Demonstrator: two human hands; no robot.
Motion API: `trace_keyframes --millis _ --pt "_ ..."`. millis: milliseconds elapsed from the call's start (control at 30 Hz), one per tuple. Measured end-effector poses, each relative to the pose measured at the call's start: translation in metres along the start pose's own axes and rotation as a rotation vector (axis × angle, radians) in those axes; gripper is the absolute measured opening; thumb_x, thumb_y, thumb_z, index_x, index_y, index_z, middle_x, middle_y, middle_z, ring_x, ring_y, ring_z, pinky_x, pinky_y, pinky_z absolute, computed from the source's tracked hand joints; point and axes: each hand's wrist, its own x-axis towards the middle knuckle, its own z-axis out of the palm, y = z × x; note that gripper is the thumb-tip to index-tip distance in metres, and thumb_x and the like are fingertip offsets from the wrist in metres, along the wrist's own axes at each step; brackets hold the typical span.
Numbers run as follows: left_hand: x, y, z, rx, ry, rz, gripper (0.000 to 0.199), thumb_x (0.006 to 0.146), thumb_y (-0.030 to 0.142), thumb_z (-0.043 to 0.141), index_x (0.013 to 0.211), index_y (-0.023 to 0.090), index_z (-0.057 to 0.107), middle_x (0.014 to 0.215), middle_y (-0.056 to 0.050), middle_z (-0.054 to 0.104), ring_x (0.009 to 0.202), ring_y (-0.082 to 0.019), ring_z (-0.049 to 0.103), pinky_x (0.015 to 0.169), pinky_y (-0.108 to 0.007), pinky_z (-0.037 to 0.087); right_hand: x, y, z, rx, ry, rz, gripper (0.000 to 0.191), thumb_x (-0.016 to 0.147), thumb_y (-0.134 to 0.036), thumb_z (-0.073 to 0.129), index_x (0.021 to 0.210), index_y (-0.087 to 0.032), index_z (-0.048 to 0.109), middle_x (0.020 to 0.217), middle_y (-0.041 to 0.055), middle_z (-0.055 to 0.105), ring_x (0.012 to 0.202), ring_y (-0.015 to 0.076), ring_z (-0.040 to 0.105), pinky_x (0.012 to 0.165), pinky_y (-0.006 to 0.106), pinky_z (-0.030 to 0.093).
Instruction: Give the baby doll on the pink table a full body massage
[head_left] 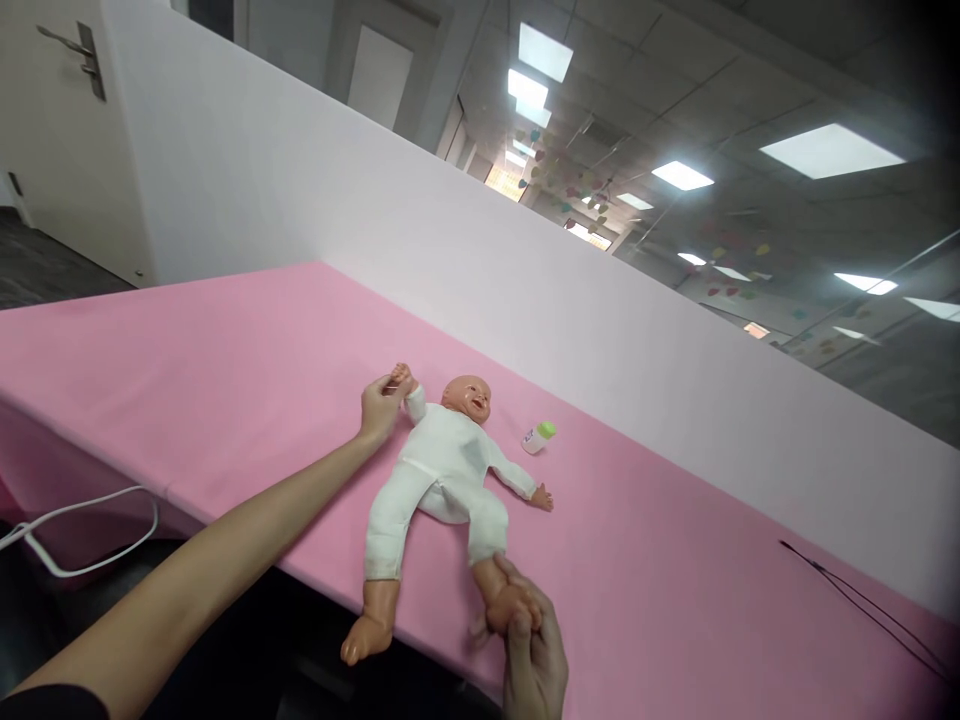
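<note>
A baby doll (442,450) with a bald head and a white cloth body lies on its back on the pink-covered table (247,350). Its face is turned up and its legs point toward me, one foot jutting past the table's front edge. My left hand (381,408) grips the doll's raised hand at the left of its head. Around the doll's foot on the right, the fingers of my right hand (534,650) are closed. A small bottle (538,437) with a green cap stands near the doll's head, touched by neither hand.
Behind the table rises a white partition (525,290). A thin black cable (847,590) lies on the table's right side. At the lower left, a white cable (97,572) hangs by the front edge. A door (67,130) stands beyond at the far left.
</note>
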Motion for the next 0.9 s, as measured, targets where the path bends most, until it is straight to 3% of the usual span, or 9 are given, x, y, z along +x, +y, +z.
trace_keyframes --millis 67,200,333,433,533,667,733,800,900 --pt "-0.014 0.009 0.005 0.052 -0.154 0.129 0.029 0.083 0.047 0.072 0.075 0.02 0.071 0.079 -0.004 0.071 0.073 -0.019 0.064 0.067 -0.03 0.048 0.031 -0.017 0.009 -0.047 -0.084 -0.066 0.035 0.097 -0.052 0.064 0.112 -0.021 0.068 0.131 0.017 0.071 0.071 0.0211 0.071 0.071 0.037 0.061" --pt "-0.036 0.015 0.008 0.22 -0.48 0.272 0.022 0.085 0.045 0.074 0.084 0.024 0.079 0.087 -0.005 0.076 0.081 -0.02 0.067 0.078 -0.031 0.05 0.094 -0.029 0.041 -0.053 -0.311 -0.078 0.041 0.096 -0.055 0.063 0.114 -0.019 0.069 0.116 0.0154 0.076 0.059 0.0168 0.065 0.059 0.034 0.058" --pt "-0.04 0.011 0.006 0.314 -0.579 0.226 0.025 0.086 0.049 0.072 0.086 0.026 0.081 0.082 -0.003 0.075 0.077 -0.02 0.064 0.075 -0.03 0.049 0.123 -0.019 0.069 -0.049 -0.35 -0.091 0.045 0.097 -0.057 0.061 0.115 -0.017 0.069 0.072 0.0017 0.068 0.056 0.017 0.063 0.055 0.029 0.054" --pt "-0.029 0.009 0.004 0.173 -0.508 0.157 0.028 0.082 0.049 0.075 0.08 0.022 0.079 0.082 -0.004 0.075 0.077 -0.021 0.065 0.076 -0.032 0.05 0.113 -0.025 0.062 -0.019 -0.314 -0.083 0.043 0.096 -0.056 0.062 0.113 -0.018 0.069 0.091 0.0076 0.075 0.056 0.0159 0.063 0.055 0.031 0.055" --pt "-0.009 0.005 0.0 0.05 -0.265 0.069 0.034 0.081 0.05 0.074 0.068 0.019 0.071 0.068 -0.002 0.067 0.066 -0.018 0.059 0.065 -0.031 0.046 0.081 -0.037 0.033 -0.037 -0.252 -0.087 0.038 0.097 -0.052 0.063 0.114 -0.019 0.069 0.124 0.0158 0.073 0.059 0.0153 0.065 0.06 0.034 0.059" --pt "0.016 -0.01 -0.013 0.002 0.102 -0.153 0.041 0.078 0.058 0.073 0.065 0.02 0.063 0.064 -0.001 0.061 0.061 -0.016 0.056 0.058 -0.028 0.042 0.02 -0.032 -0.004 -0.106 -0.211 -0.04 0.039 0.097 -0.052 0.063 0.12 -0.022 0.071 0.105 0.0124 0.078 0.063 0.0196 0.068 0.072 0.038 0.061" --pt "0.023 -0.018 -0.018 -0.023 0.211 -0.26 0.044 0.076 0.061 0.073 0.067 0.02 0.063 0.067 -0.002 0.064 0.063 -0.016 0.059 0.058 -0.028 0.043 -0.008 -0.017 -0.011 -0.076 -0.154 0.003 0.042 0.096 -0.056 0.063 0.121 -0.023 0.071 0.113 0.0141 0.077 0.06 0.0201 0.068 0.065 0.038 0.061" --pt "0.025 -0.021 -0.021 -0.041 0.257 -0.3 0.045 0.076 0.063 0.073 0.067 0.02 0.062 0.068 -0.002 0.064 0.063 -0.016 0.059 0.058 -0.027 0.044 -0.028 -0.001 -0.009 -0.029 -0.121 0.044 0.044 0.094 -0.059 0.064 0.121 -0.024 0.071 0.123 0.0158 0.074 0.057 0.0195 0.067 0.055 0.036 0.058" --pt "0.021 -0.014 -0.016 -0.022 0.191 -0.223 0.044 0.078 0.06 0.073 0.064 0.02 0.061 0.065 -0.001 0.062 0.063 -0.016 0.057 0.057 -0.027 0.044 -0.038 0.013 -0.001 0.0 -0.121 0.07 0.042 0.092 -0.057 0.067 0.117 -0.025 0.071 0.121 0.0148 0.075 0.057 0.0194 0.067 0.053 0.035 0.057"
